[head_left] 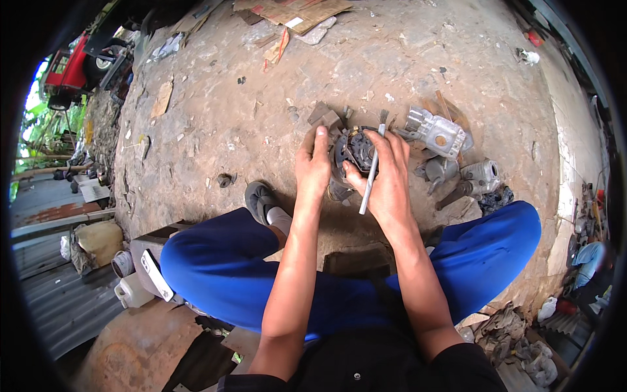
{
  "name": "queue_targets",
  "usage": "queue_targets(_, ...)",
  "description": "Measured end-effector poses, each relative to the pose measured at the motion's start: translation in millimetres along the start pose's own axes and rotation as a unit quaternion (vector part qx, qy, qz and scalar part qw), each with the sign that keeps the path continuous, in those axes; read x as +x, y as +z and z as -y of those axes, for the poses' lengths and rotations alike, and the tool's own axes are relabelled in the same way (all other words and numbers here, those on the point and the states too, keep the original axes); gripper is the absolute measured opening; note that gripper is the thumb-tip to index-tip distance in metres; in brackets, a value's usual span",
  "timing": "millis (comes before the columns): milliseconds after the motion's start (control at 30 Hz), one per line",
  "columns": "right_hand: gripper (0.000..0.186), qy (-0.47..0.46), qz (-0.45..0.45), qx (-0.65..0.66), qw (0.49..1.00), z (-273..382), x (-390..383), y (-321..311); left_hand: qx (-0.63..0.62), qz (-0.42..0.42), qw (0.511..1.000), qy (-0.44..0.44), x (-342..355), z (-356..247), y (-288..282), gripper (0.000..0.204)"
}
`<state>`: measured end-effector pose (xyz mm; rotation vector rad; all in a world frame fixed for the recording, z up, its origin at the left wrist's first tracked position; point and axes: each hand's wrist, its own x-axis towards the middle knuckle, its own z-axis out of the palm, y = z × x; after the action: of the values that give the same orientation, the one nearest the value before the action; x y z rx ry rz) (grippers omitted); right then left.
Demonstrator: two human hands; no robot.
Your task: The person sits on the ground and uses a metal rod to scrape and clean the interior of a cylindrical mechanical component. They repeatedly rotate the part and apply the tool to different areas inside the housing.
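A round, dark machine part [358, 151] with a toothed, cluttered inner face sits between my hands, ahead of my knees. My left hand [312, 166] is closed against its left side, thumb up; the other fingers are partly hidden. A thin brush [369, 186] with a pale grey handle and dark bristles slants across my right hand [392, 175], gripped by its fingers. That hand's thumb and fingertips also touch the right side of the round part. Just beyond my left thumb is a brown-grey block [326, 117].
To the right on the ground lie a silver metal casing [436, 132], a grey cylinder-like part [482, 175] and a dark plastic bag [496, 199]. Flattened cardboard [297, 16] lies far ahead. A white jug [134, 291] and corrugated sheets [62, 297] are at left.
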<state>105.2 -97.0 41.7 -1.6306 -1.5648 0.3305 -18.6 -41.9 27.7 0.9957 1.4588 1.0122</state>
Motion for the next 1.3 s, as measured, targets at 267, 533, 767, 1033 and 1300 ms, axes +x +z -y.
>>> queue_targets(267,0.070,-0.026,0.045,0.029,0.998,5.3,-6.0,6.7,0.386,0.280,0.879,-0.010,44.6,-27.5,-41.7,0.044)
queue_targets(533,0.072,-0.026,0.071,0.041,0.996,6.7,-4.6,5.0,0.604,0.475,0.599,0.224,44.8,-57.4,-62.8,0.114)
queue_targets(767,0.082,0.000,0.061,0.087,0.994,-0.1,1.9,2.9,0.432,0.468,0.735,0.234,47.2,-58.4,-57.5,0.126)
queue_targets(1033,0.076,0.039,0.090,0.131,0.987,6.5,8.8,-7.7,0.507,0.422,0.691,0.295,44.6,-48.9,-44.0,0.109)
queue_targets(1300,0.051,0.230,-0.052,0.348,0.907,-5.6,32.9,-37.3,0.509,0.407,0.692,0.310,44.0,-58.7,-40.3,0.106)
